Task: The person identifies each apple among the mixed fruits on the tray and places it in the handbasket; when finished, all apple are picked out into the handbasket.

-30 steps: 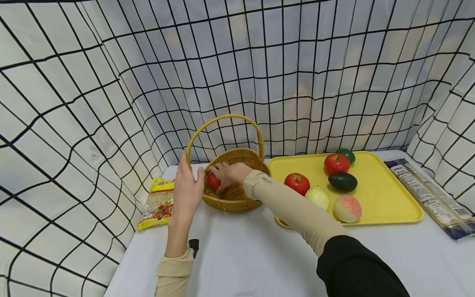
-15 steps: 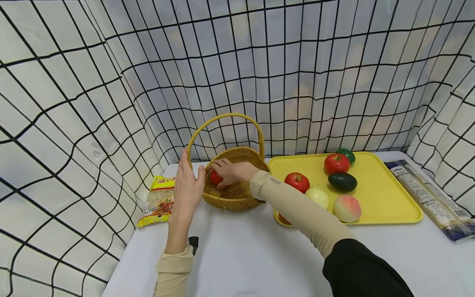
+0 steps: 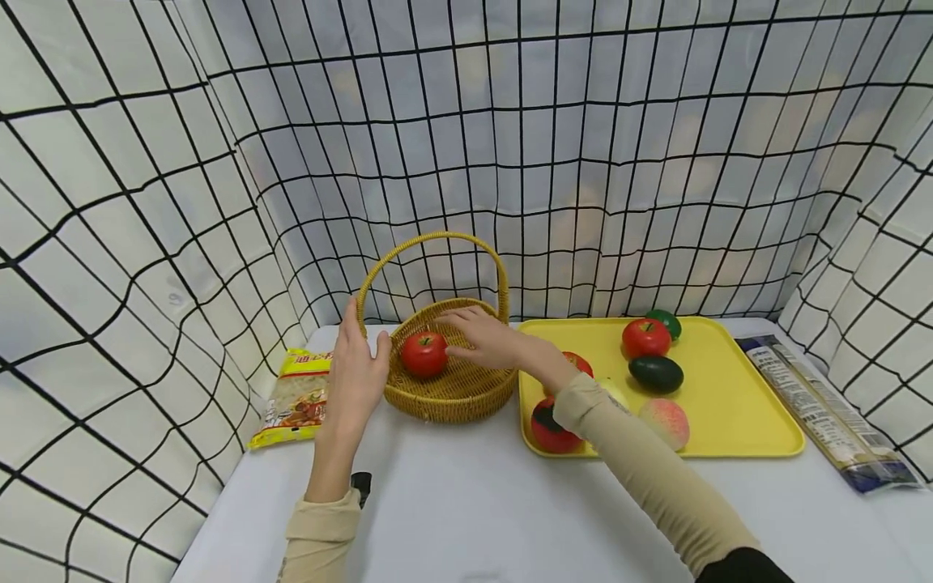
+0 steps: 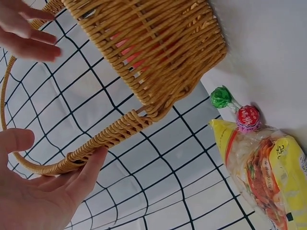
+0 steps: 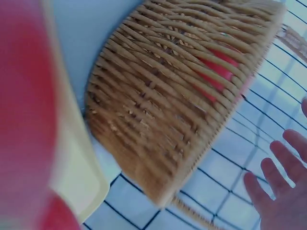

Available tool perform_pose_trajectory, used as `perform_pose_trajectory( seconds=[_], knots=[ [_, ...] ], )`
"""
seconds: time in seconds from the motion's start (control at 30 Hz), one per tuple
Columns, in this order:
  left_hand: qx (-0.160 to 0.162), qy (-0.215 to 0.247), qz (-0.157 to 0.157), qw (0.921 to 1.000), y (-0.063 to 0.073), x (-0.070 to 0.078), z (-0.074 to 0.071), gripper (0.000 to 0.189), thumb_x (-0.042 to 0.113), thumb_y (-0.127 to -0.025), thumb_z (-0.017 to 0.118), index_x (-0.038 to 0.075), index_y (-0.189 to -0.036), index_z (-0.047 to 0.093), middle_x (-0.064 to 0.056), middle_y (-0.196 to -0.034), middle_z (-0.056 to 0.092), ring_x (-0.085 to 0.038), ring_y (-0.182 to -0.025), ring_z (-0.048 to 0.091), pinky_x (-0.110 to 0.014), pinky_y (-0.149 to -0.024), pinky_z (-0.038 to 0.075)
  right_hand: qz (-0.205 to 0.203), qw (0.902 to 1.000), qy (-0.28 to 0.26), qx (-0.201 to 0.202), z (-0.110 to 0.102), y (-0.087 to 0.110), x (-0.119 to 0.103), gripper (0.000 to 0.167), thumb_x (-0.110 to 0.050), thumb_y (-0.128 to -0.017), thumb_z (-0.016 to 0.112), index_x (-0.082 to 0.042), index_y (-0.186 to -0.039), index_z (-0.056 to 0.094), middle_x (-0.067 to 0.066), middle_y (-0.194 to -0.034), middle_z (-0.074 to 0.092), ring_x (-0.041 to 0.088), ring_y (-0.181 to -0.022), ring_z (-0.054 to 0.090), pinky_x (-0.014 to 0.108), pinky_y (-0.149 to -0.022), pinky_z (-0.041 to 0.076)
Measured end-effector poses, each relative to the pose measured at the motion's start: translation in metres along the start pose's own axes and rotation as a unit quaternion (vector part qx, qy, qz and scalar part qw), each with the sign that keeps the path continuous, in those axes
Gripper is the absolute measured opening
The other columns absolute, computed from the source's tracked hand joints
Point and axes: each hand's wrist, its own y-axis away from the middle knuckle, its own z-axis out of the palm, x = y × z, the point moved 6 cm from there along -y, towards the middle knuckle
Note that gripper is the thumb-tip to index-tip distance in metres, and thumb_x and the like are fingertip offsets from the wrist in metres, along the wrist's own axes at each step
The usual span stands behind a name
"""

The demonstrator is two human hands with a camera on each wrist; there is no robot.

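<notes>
Left hand (image 3: 357,371) stands upright, grip apart, straight fingers against the handle (image 3: 437,236) of the wicker basket (image 3: 452,410), right arm (image 3: 649,470) slants over the yellow tray (image 3: 736,389), right hand (image 3: 487,334) above basket, fingers spread, grip apart, red tomato (image 3: 424,355) inside at left.

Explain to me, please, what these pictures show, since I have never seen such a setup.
No machine here: a person's left hand and right hand do the work. A head camera gives the wide view, wrist cameras the two close ones. On the white surface are a wicker basket with a tomato inside, a yellow tray of fruit and vegetables, a yellow packet and a long packet. The left hand's fingers rest against the basket's handle; the right hand hangs over the basket, holding nothing.
</notes>
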Motion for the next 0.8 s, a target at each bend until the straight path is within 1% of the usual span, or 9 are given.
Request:
perform_pose_trajectory(
  seconds=[0.2, 0.27, 0.3, 0.37, 0.5, 0.6, 0.67, 0.7, 0.8],
  knots=[
    [0.003, 0.009, 0.01, 0.9999, -0.001, -0.005, -0.002, 0.073, 0.027, -0.108, 0.047, 0.017, -0.167, 0.005, -0.02, -0.17, 0.023, -0.049, -0.124, 0.059, -0.063, -0.108, 0.047, 0.011, 0.9927, -0.028, 0.117, -0.024, 0.059, 0.002, 0.045, -0.031, -0.107, 0.054, -0.013, -0.149, 0.052, 0.005, -0.153, 0.053, 0.028, -0.149, 0.042, 0.053, -0.126, 0.031],
    [0.006, 0.009, 0.013, 0.9999, 0.0, -0.006, -0.003, 0.073, 0.028, -0.108, 0.047, 0.017, -0.167, 0.006, -0.019, -0.17, 0.024, -0.048, -0.117, 0.061, -0.061, -0.104, 0.05, 0.022, 0.9894, -0.037, 0.139, -0.032, 0.081, 0.002, 0.044, -0.032, -0.107, 0.055, -0.014, -0.147, 0.053, 0.006, -0.152, 0.055, 0.028, -0.146, 0.045, 0.054, -0.124, 0.035],
    [0.009, 0.007, 0.014, 0.9998, -0.001, -0.006, -0.003, 0.072, 0.028, -0.108, 0.047, 0.016, -0.167, 0.007, -0.019, -0.17, 0.025, -0.046, -0.107, 0.064, -0.059, -0.097, 0.054, 0.027, 0.9881, -0.036, 0.147, -0.036, 0.091, 0.003, 0.044, -0.031, -0.106, 0.056, -0.014, -0.147, 0.054, 0.006, -0.151, 0.055, 0.029, -0.146, 0.045, 0.054, -0.123, 0.036],
    [0.012, 0.005, 0.018, 0.9998, -0.003, -0.004, -0.004, 0.072, 0.029, -0.108, 0.046, 0.016, -0.167, 0.008, -0.018, -0.17, 0.026, -0.043, -0.104, 0.064, -0.057, -0.092, 0.055, 0.032, 0.9851, -0.033, 0.166, -0.046, 0.11, 0.005, 0.044, -0.029, -0.105, 0.059, -0.014, -0.146, 0.055, 0.007, -0.15, 0.056, 0.03, -0.143, 0.047, 0.054, -0.121, 0.039],
    [0.014, -0.002, 0.017, 0.9998, -0.006, -0.003, -0.005, 0.071, 0.03, -0.108, 0.046, 0.019, -0.167, 0.008, -0.016, -0.17, 0.026, -0.036, -0.083, 0.058, -0.049, -0.077, 0.053, 0.05, 0.9809, -0.045, 0.183, -0.064, 0.142, 0.006, 0.044, -0.029, -0.104, 0.06, -0.018, -0.146, 0.055, 0.004, -0.151, 0.055, 0.028, -0.144, 0.046, 0.055, -0.12, 0.04],
    [0.011, 0.0, 0.012, 0.9999, -0.005, -0.004, -0.005, 0.071, 0.03, -0.108, 0.046, 0.021, -0.167, 0.008, -0.015, -0.17, 0.025, -0.036, -0.082, 0.057, -0.049, -0.078, 0.052, 0.055, 0.9783, -0.047, 0.194, -0.074, 0.163, 0.006, 0.042, -0.032, -0.105, 0.058, -0.023, -0.146, 0.056, 0.002, -0.152, 0.055, 0.027, -0.143, 0.045, 0.057, -0.119, 0.039],
    [0.008, 0.004, 0.009, 0.9999, -0.004, -0.005, -0.004, 0.071, 0.029, -0.108, 0.046, 0.02, -0.167, 0.009, -0.015, -0.17, 0.026, -0.038, -0.09, 0.061, -0.052, -0.083, 0.054, 0.051, 0.9763, -0.042, 0.206, -0.079, 0.176, 0.008, 0.041, -0.032, -0.105, 0.058, -0.025, -0.145, 0.057, 0.001, -0.151, 0.055, 0.027, -0.142, 0.046, 0.058, -0.118, 0.039],
    [0.006, 0.007, 0.007, 0.9999, -0.003, -0.006, -0.004, 0.071, 0.029, -0.108, 0.046, 0.019, -0.167, 0.009, -0.015, -0.17, 0.025, -0.04, -0.094, 0.062, -0.054, -0.087, 0.055, 0.05, 0.9749, -0.039, 0.214, -0.081, 0.182, 0.009, 0.04, -0.031, -0.105, 0.058, -0.025, -0.145, 0.058, 0.001, -0.15, 0.056, 0.027, -0.141, 0.047, 0.058, -0.116, 0.039],
    [0.004, 0.015, 0.005, 0.9999, -0.001, -0.007, -0.005, 0.071, 0.029, -0.108, 0.046, 0.019, -0.167, 0.009, -0.016, -0.17, 0.026, -0.044, -0.125, 0.059, -0.059, -0.105, 0.051, 0.048, 0.9704, -0.037, 0.234, -0.089, 0.197, 0.014, 0.04, -0.026, -0.105, 0.059, -0.024, -0.145, 0.058, 0.003, -0.149, 0.057, 0.029, -0.138, 0.049, 0.059, -0.112, 0.042]
  ],
)
